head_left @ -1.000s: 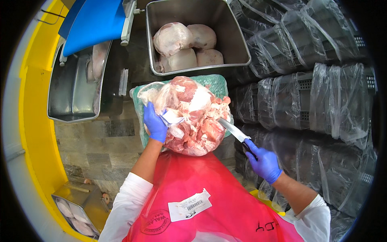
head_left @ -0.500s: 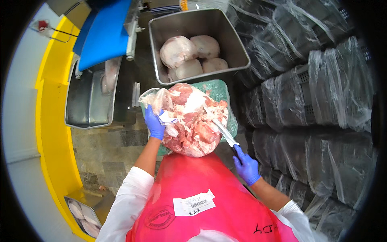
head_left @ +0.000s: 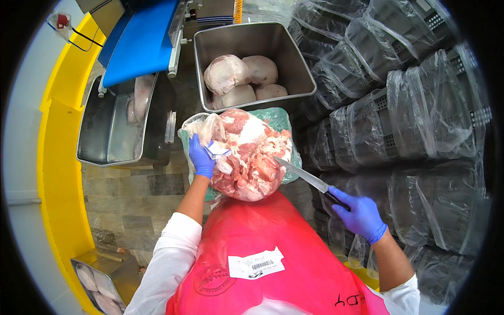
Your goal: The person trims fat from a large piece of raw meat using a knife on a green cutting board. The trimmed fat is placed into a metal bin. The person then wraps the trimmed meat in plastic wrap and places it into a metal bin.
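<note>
Gripping bagged meat (head_left: 247,157), left hand (head_left: 201,157); right hand (head_left: 359,212) clenches, seemingly, a knife (head_left: 310,181).

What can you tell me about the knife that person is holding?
The knife has a long, narrow, pale metal blade and a dark handle. The right hand, in a blue glove, grips the handle. The blade points up and to the left, its tip reaching the right side of the bag of raw meat in clear plastic; whether it touches or cuts the bag cannot be told.
</note>
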The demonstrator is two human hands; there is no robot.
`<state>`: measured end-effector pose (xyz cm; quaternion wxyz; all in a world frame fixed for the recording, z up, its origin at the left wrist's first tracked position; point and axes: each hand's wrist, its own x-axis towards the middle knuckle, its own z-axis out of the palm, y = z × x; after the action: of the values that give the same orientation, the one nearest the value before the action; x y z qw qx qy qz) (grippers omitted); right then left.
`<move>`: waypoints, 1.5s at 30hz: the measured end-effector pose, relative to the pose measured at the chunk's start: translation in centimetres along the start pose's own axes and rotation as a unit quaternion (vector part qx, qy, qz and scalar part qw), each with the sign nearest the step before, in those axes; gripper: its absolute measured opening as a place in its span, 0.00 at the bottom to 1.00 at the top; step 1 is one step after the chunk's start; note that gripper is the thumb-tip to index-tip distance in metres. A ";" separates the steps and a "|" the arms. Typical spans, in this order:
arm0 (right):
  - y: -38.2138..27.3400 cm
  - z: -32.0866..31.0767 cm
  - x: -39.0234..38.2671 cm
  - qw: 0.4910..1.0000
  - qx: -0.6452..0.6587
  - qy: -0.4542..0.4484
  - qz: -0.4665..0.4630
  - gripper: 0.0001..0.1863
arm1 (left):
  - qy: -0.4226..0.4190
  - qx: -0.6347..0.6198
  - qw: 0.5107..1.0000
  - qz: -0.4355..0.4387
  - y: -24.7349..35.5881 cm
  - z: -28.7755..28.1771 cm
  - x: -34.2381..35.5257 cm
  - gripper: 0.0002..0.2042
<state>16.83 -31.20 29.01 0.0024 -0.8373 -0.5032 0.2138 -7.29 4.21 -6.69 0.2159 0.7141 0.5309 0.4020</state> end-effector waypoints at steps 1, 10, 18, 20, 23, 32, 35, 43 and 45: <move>-0.9 -1.0 0.7 1.000 -0.025 -0.008 -0.007 0.24 | 0.004 0.000 1.000 0.001 -0.4 0.2 -0.2 0.31; -6.7 -6.7 8.3 0.975 -0.167 -0.142 -0.041 0.23 | 0.015 -0.034 0.999 -0.035 -0.1 0.5 -0.8 0.31; -1.9 -9.1 15.0 0.956 -0.089 -0.254 -0.111 0.27 | 0.003 -0.351 0.915 -0.199 0.2 2.0 -0.2 0.18; -0.7 -8.5 15.5 0.953 -0.091 -0.258 -0.128 0.27 | -0.004 -0.392 0.891 -0.227 -0.5 2.8 -0.5 0.18; -0.7 -7.1 16.7 0.948 -0.108 -0.276 -0.116 0.28 | 0.000 -0.278 0.945 -0.170 -2.2 3.3 -0.9 0.17; 10.5 3.4 15.0 0.973 -0.008 -0.077 -0.217 0.29 | -0.001 -0.152 0.982 -0.117 -1.2 1.0 -0.2 0.18; 13.6 7.8 14.5 0.972 0.010 -0.014 -0.233 0.29 | -0.004 -0.061 0.997 -0.046 -0.7 0.4 0.2 0.20; 15.7 14.3 12.6 0.976 -0.009 0.046 -0.213 0.30 | -0.023 -0.016 1.000 -0.010 -1.8 0.7 1.1 0.26; 15.9 17.6 12.3 0.976 0.050 0.062 -0.203 0.30 | 0.013 -0.239 0.957 -0.161 -5.6 1.9 0.6 0.25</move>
<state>28.80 -32.40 5.21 0.1184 -0.7283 -0.6502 0.1812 -8.99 6.91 -11.75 0.4356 0.5415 0.5298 0.4862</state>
